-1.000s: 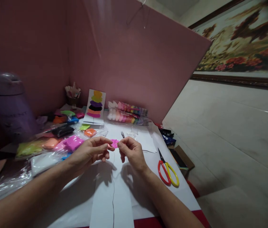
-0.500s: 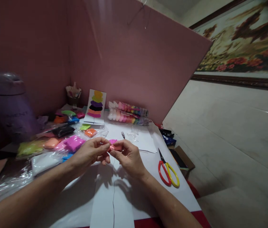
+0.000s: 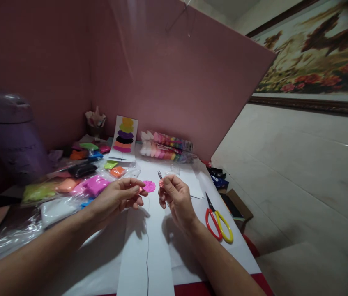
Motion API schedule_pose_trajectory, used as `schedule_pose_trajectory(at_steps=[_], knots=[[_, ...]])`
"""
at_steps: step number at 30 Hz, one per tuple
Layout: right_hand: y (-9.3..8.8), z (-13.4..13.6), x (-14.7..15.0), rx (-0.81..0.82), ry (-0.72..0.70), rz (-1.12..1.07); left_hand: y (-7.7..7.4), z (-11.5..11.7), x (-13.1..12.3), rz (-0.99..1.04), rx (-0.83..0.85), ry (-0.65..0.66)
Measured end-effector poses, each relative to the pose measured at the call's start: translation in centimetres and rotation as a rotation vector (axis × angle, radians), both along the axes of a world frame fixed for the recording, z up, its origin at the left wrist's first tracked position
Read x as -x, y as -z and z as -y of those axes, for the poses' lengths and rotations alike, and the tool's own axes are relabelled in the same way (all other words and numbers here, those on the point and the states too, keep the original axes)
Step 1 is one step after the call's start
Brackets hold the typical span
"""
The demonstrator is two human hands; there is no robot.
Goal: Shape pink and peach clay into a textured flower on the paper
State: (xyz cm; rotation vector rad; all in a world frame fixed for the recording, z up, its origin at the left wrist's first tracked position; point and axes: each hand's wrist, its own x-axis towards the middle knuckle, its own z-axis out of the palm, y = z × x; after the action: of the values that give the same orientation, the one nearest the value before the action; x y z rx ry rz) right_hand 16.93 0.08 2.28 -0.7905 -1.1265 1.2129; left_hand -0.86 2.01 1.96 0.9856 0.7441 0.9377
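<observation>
Presently: left hand [image 3: 118, 198], fingers pinched shut on a pink clay disc [image 3: 149, 186], held above the tabletop [image 3: 192, 250], well left of the scissors [image 3: 218, 224]. Right hand [image 3: 176, 198], fingers closed on a small pink clay bit [image 3: 161, 183], between the disc and the scissors, not touching the disc. Thin wire [image 3: 147, 246] hangs below the disc. Clay packets [image 3: 93, 185] lie farther left of the scissors.

Left hand [image 3: 116, 198] pinches a flat round bright-pink clay disc [image 3: 149, 186] at its edge. Thin dark wire [image 3: 147, 246] runs down from below the disc, across the white paper sheet [image 3: 158, 263]. Right hand [image 3: 176, 196], just beside the disc, pinches a small pale-pink clay bit [image 3: 161, 183]. Red-and-yellow-handled scissors [image 3: 219, 225] lie to its right, apart. Clear bags of coloured clay [image 3: 92, 185] sit left.
</observation>
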Motion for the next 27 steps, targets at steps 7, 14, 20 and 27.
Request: schedule_pose_trajectory(at_steps=[7, 14, 20, 27], knots=[[0.25, -0.13, 0.1, 0.045, 0.023, -0.033, 0.02, 0.01, 0.02, -0.016, 0.004, 0.032], [0.13, -0.04, 0.23, 0.072, -0.003, -0.061, -0.18, 0.08, -0.11, 0.035, 0.039, 0.059], [0.14, -0.06, 0.28, 0.087, -0.05, -0.063, -0.22, 0.27, -0.03, 0.008, 0.04, 0.126], [0.42, -0.36, 0.26, 0.113, -0.072, -0.039, -0.13, 0.19, 0.07, -0.097, 0.01, 0.156]])
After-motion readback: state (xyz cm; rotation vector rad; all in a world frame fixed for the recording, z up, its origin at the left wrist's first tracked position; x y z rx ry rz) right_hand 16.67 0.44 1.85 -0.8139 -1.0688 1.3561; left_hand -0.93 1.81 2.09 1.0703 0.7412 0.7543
